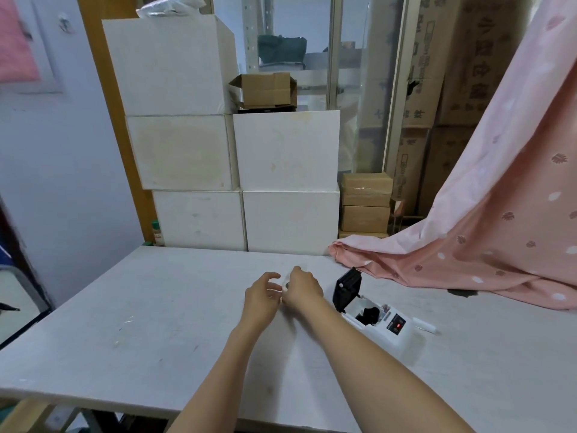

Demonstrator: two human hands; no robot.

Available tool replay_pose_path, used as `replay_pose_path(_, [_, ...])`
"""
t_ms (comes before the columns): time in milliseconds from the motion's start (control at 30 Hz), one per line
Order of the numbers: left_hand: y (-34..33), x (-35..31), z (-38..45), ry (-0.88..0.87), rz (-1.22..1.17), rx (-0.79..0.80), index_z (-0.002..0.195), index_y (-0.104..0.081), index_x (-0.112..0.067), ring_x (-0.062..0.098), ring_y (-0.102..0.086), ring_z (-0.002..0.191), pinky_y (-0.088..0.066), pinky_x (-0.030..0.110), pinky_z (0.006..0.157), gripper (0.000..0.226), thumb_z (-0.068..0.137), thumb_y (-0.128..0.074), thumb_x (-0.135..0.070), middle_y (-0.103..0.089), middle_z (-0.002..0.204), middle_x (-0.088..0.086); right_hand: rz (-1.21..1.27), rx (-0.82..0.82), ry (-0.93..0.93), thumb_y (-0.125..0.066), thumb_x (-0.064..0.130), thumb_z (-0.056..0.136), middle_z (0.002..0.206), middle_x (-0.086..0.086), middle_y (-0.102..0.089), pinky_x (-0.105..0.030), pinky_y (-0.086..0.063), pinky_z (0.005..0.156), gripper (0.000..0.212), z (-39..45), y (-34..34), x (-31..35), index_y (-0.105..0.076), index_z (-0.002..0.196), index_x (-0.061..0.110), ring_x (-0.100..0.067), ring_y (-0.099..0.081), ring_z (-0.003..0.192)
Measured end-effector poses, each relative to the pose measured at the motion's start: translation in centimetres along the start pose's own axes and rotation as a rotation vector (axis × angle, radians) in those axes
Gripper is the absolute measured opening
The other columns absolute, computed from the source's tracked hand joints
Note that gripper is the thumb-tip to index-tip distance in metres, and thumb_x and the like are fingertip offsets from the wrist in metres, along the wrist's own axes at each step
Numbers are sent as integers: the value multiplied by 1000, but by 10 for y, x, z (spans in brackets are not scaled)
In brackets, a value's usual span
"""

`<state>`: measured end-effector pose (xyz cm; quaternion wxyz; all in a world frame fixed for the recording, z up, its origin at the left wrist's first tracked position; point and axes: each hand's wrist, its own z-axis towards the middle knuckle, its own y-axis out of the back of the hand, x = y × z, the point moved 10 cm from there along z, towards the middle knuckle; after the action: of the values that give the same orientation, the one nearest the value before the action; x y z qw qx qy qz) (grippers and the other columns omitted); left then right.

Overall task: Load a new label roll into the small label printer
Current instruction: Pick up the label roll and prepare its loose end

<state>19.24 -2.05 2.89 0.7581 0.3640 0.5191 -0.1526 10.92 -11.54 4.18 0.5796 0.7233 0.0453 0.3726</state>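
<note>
Taking the label printer point(379, 320) as the landmark: nearest the camera, two bare forearms reach out over the white table point(131, 307) and meet just left of the printer. The left hand point(260, 296) has its fingers loosely curled and partly spread; the right hand point(302, 289) is curled over, knuckles up. Between them sits something small and pale, probably the new label roll point(284, 284), but it is mostly hidden, so I cannot tell how either hand grips it, or whether the fingers are closed on it at all.

The printer itself stands open, its black lid point(346, 287) tipped up at the far-left end, the bay below looking dark. A red light shows on its front panel. Just right of the printer lies a small white cylinder point(424, 325).

The step in hand seems to be readying the roll, perhaps freeing its leading edge. Next it must go rightward into the open bay, oriented so the labels feed out.

Beyond the printer, a pink cloth point(484, 245) drapes onto the table, and white boxes point(237, 170) are stacked behind.
</note>
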Motion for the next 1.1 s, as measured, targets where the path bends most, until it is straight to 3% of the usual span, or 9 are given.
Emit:
replay_pose_path(100, [3, -6, 0, -33, 72, 59, 111, -65, -24, 10, -67, 80, -45, 7, 63, 39, 87, -51, 3, -71, 97, 3, -23, 32, 63, -67, 17, 91, 128, -12, -64, -31, -43, 76, 44, -8, 5, 5, -51, 131, 7, -29, -62, 109])
replay_pose_path(200, [15, -19, -1, -76, 153, 64, 108, -67, -30, 9, -62, 82, -41, 12, 67, 23, 92, -59, -15, -71, 96, -2, -121, 68, 172, -68, 13, 88, 123, -10, -66, -32, -42, 75, 44, -23, 16, 15, -50, 128, 7, -27, -57, 100])
replay_pose_path(267, [28, -29, -2, -112, 203, 27, 110, -68, -30, 14, -57, 93, -40, 20, 77, 19, 92, -65, -25, -68, 100, -4, -176, 86, 249, -70, 11, 87, 108, -4, -64, -32, -43, 73, 51, -36, 26, 22, -46, 132, 6, -28, -59, 101])
replay_pose_path(367, [39, -53, -7, -172, 245, 60, 113, -69, -31, 11, -45, 114, -36, 26, 95, 25, 88, -71, -33, -60, 113, -10, -279, 110, 378, -71, 6, 83, 81, 5, -46, -32, -40, 60, 60, -57, 41, 33, -42, 135, 6, -26, -52, 88])
replay_pose_path(533, [18, -92, -26, -104, 223, 380, 119, -69, -31, -1, -55, 117, -43, 31, 102, 35, 87, -70, -46, -68, 117, -20, -405, 109, 523, -70, 2, 81, 98, -7, -52, -33, -38, 49, 58, -92, 82, 35, -40, 130, 8, -29, -55, 82])
replay_pose_path(633, [4, -98, -33, -41, 187, 524, 113, -73, -36, 2, -59, 117, -42, 32, 104, 41, 81, -67, -60, -72, 114, -16, -444, 77, 602, -69, 0, 79, 107, -5, -59, -44, -56, 68, 57, -102, 96, 35, -41, 126, 14, -29, -61, 87])
replay_pose_path(733, [-7, -101, -38, -32, 90, 645, 108, -77, -20, 6, -67, 100, -47, 33, 100, 36, 88, -67, -48, -75, 109, -5, -503, 66, 670, -68, 0, 80, 112, -8, -59, -49, -56, 78, 57, -113, 100, 37, -42, 127, 17, -31, -64, 95])
replay_pose_path(900, [-32, -119, -43, 49, -179, 726, 103, -70, 4, 26, -70, 107, -52, 38, 104, 15, 94, -62, -5, -74, 106, 16, -494, 30, 721, -67, 1, 82, 114, -9, -58, -45, -53, 81, 58, -129, 121, 29, -47, 135, 15, -29, -61, 99])
replay_pose_path(1100, [-48, -133, -47, 92, -259, 717, 104, -70, -1, 23, -71, 105, -57, 32, 94, 16, 97, -61, -11, -76, 106, 13, -359, -3, 684, -71, 10, 78, 107, -2, -57, -45, -55, 77, 64, -126, 135, 2, -44, 133, 27, -27, -61, 101])
